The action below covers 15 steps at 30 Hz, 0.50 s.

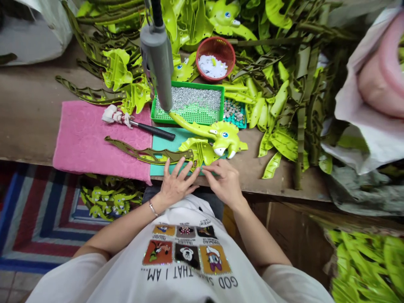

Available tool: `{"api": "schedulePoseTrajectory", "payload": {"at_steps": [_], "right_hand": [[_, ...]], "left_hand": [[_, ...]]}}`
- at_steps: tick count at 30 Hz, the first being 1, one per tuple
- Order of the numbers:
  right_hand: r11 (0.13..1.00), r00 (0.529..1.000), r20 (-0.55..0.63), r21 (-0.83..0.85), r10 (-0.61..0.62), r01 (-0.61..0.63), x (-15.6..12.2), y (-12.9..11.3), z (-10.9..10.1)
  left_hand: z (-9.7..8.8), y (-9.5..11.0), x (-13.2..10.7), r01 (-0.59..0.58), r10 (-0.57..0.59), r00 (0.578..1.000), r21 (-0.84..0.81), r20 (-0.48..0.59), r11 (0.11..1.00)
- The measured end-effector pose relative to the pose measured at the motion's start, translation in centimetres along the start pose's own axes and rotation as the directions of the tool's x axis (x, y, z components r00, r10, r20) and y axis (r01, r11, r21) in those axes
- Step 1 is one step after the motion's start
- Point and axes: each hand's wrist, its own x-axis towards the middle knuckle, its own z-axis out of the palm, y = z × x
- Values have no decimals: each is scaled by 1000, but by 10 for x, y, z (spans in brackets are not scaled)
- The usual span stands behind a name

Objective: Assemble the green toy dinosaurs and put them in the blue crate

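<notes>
Workbench [31, 109], two hands [176, 185] [224, 183], one dinosaur toy [217, 136], one green tray [189, 113]

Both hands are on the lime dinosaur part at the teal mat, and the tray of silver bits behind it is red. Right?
Not quite: the head view shows the tray green; the red thing is the round basket behind it. The left hand and right hand do touch the lime dinosaur part on the teal mat.
</notes>
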Motion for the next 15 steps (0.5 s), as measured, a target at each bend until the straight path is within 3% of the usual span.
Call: {"api": "schedulePoseTrajectory", "payload": {"at_steps": [4,7,10,15], "right_hand": [[989,979,-203,-144,-10,-20,19,43,-35],[975,1000,-19,-220,-18,13,37,81,-53],[984,989,149,-171,-14,40,52,103,-63],[997,979,186,-15,82,-81,56,116,-85]], "left_hand": [[3,0,0,-5,6,1000,14,-17,1000],[3,-1,-1,-11,11,1000,4,11,1000],[2,-3,-4,-27,27,999,-5,34,1000],[-3,-5,-4,-21,24,996,-35,83,999]]}}
